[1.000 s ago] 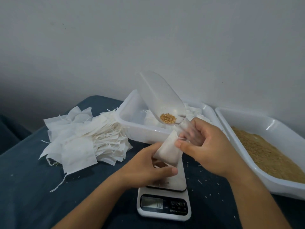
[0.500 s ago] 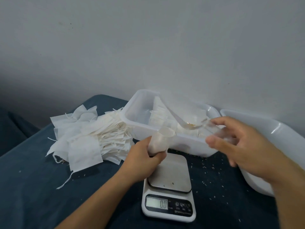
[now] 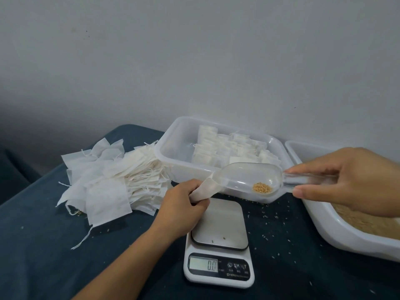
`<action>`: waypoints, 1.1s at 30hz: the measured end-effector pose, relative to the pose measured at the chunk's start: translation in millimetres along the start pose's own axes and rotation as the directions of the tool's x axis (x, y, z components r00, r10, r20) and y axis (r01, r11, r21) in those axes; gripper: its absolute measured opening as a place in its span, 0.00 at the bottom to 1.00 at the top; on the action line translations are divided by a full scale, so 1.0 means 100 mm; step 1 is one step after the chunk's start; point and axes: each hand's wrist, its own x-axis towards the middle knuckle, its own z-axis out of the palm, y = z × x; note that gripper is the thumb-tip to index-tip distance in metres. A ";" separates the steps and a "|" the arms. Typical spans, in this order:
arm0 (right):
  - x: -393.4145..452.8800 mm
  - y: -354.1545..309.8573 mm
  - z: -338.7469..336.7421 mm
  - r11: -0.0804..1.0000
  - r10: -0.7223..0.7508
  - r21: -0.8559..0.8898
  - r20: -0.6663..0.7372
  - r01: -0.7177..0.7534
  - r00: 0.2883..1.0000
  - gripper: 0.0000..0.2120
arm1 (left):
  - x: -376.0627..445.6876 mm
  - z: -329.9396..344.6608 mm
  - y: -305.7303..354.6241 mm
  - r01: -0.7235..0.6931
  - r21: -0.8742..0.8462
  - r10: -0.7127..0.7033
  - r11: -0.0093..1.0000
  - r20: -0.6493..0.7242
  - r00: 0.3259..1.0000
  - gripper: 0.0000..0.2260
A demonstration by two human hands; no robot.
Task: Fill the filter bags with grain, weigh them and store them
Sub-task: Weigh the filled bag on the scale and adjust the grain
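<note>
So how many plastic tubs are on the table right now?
2. The clear tub of filled bags sits behind the scale; the white tub of grain is at the right, partly cut off.

A plain, matt pale grey wall (image 3: pixel 194 61) fills the upper half of the view and carries a few small dark specks at upper left. Its lower left area lies in shadow. Below it, a dark blue fabric-covered surface (image 3: pixel 39 245) extends toward the camera. Lighting is soft and dim.
</note>
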 end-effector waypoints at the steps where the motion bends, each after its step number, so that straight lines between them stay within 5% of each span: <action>1: 0.01 -0.01 -0.01 1.000 -0.008 -0.019 0.004 0.008 1.000 0.20 | 0.00 0.00 0.00 -0.005 0.007 0.005 1.000 0.003 1.000 0.08; 11: 0.11 -0.06 -0.05 0.984 -0.121 -0.131 -0.006 0.119 0.993 0.20 | -0.01 0.00 0.01 -0.020 0.037 0.020 0.999 0.013 1.000 0.08; 33: 0.17 -0.16 -0.08 0.978 -0.102 -0.177 0.068 0.113 0.992 0.12 | -0.02 0.00 0.03 -0.043 0.059 0.040 0.997 0.043 0.998 0.12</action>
